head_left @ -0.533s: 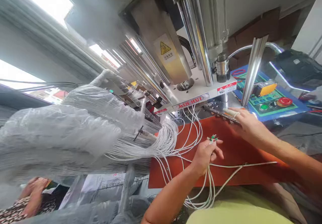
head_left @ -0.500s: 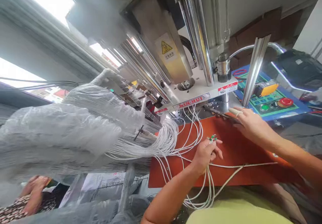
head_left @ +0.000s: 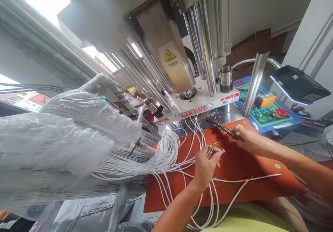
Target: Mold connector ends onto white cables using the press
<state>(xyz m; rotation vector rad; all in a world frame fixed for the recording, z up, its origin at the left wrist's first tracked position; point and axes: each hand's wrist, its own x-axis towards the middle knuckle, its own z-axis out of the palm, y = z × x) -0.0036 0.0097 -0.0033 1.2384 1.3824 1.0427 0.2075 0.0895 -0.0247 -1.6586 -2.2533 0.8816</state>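
The left hand (head_left: 206,167) is curling nearly shut around a few white wires (head_left: 191,160) close to their ends, with small metal terminals (head_left: 213,147) poking up just past the fingertips. The loose lengths are looping down past the wrist toward a yellow-green shirt (head_left: 241,226). The right hand (head_left: 246,140) is reaching in from the side, its fingers mostly closed on the end of a slim metal bar (head_left: 223,129). The grip looks firm, though the angle makes it hard to be sure. A pale ring (head_left: 238,126) is showing on one finger. The bar is angling across a perforated steel plate (head_left: 205,124) toward an orange pad (head_left: 260,180), and both hands are working above that pad, near each other but apart. More wires are fanning over the pad from a thick bundle in clear plastic wrap (head_left: 62,145) on the left. Above, a press (head_left: 163,48) with chrome columns (head_left: 205,48) is standing beyond the plate. To the right, a control panel (head_left: 267,115) is showing a red stop button (head_left: 281,113) and a green button (head_left: 263,117).
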